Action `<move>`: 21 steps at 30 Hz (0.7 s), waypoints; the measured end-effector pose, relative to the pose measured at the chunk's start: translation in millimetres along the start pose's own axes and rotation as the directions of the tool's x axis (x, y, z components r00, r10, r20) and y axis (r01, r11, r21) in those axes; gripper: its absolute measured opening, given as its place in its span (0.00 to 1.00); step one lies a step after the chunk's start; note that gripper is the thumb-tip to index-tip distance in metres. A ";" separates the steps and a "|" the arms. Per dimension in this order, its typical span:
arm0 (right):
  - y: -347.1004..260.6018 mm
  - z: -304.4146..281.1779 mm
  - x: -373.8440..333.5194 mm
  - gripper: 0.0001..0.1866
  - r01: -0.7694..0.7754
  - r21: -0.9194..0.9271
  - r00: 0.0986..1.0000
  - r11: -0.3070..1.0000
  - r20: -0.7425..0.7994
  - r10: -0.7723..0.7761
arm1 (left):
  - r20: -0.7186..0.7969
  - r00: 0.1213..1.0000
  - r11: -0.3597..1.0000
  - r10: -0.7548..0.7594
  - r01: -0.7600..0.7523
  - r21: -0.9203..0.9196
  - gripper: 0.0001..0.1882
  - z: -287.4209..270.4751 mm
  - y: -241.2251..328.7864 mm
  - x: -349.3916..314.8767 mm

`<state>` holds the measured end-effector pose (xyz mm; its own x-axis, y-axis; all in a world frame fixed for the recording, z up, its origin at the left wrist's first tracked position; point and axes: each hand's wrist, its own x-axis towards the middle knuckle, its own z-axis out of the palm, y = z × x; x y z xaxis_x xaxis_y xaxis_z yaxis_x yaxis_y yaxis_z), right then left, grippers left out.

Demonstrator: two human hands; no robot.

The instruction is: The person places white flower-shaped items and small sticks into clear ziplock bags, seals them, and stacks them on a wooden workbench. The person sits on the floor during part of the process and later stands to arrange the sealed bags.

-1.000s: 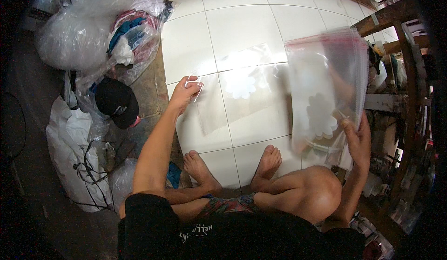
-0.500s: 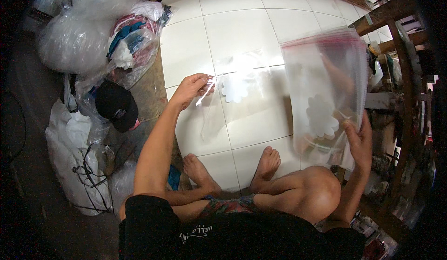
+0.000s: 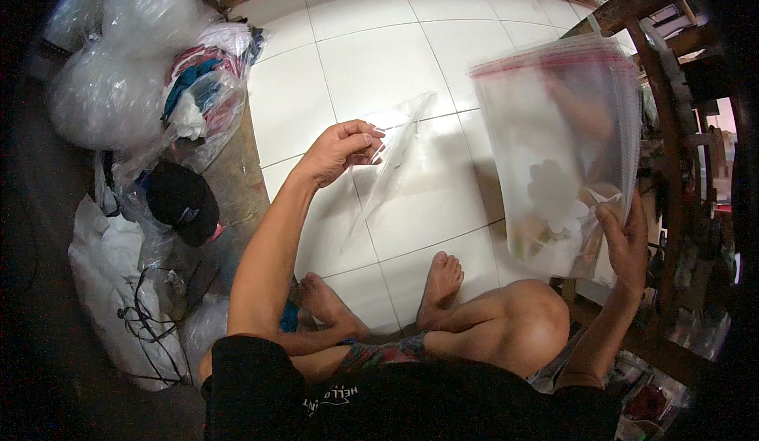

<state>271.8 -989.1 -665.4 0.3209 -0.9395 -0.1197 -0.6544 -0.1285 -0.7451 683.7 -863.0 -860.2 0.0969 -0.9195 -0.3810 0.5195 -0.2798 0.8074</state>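
My left hand (image 3: 341, 155) is over the tiled floor, fingers closed on the edge of a single clear plastic bag (image 3: 395, 160). The bag is turned nearly edge-on and hangs to the right of the fingers. At the right, my right hand (image 3: 624, 243) grips a stack of clear plastic bags (image 3: 518, 133) by its lower right side, thumb on top. These bags have a reddish strip along the upper edge, and a white flower shape (image 3: 556, 197) shows low on them. The fingers under the stack are partly hidden.
White floor tiles (image 3: 371, 54) lie before my bare feet. On the left are bulging clear plastic sacks (image 3: 111, 93), a bundle of cloths (image 3: 194, 85), a black cap (image 3: 182, 204) and a white sack (image 3: 111, 259) with black cord. Wooden frame beams (image 3: 656, 69) stand at the right.
The single bag in my left hand has turned from facing me broadly to nearly edge-on. The stack in my right hand has shifted only slightly. The view has shifted a little.
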 end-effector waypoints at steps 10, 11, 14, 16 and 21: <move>2.8 -7.3 -5.4 0.28 0.088 -0.112 0.995 0.990 -0.032 -0.092 | 0.087 0.996 1.000 0.032 -0.031 -0.005 0.07 27.2 25.7 0.9; 5.8 -9.2 -5.5 0.28 0.087 -0.116 0.995 0.989 -0.037 -0.092 | 0.083 0.996 1.000 0.027 -0.026 -0.013 0.08 30.7 27.4 0.8; -8.8 -8.7 -5.1 0.26 0.061 -0.084 0.998 0.995 0.024 -0.059 | 0.094 0.991 0.995 0.100 -0.100 -0.012 0.11 34.1 26.8 3.0; -15.9 -6.4 -7.3 0.25 0.052 -0.071 0.998 0.996 0.043 -0.049 | 0.061 0.993 0.994 0.105 -0.104 -0.022 0.12 39.3 29.0 1.7; -19.7 -4.5 -10.2 0.24 0.095 -0.094 0.995 0.991 0.009 -0.095 | 0.168 0.979 0.990 0.116 -0.101 -0.095 0.12 39.2 37.7 -3.8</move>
<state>278.3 -978.4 -646.5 0.3873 -0.9204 -0.0542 -0.6826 -0.2467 -0.6879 669.7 -881.0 -810.6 0.0126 -0.9789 -0.2039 0.5856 -0.1580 0.7950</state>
